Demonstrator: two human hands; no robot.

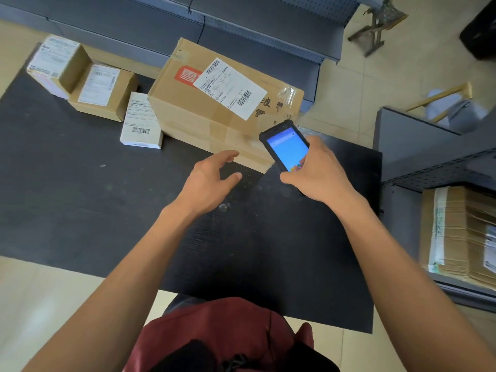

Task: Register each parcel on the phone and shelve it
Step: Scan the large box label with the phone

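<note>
A large cardboard parcel (214, 108) with a white shipping label and a red logo lies on the black table (80, 205). My right hand (319, 173) grips a black phone (285, 149) with a lit blue screen, just off the parcel's near right corner. Over the table, close to the parcel's front edge, my left hand (209, 181) hovers with fingers spread and holds nothing. Left of the big parcel lie a small white box (141, 123), a brown parcel (103, 91) and another labelled parcel (57, 64).
Grey metal shelving (241, 25) runs behind the table. A second grey shelf unit (429, 167) stands at the right with a taped cardboard parcel (461, 232) on it. Beige tiled floor surrounds the table. A wooden-handled tool (440, 98) lies beyond the right shelf.
</note>
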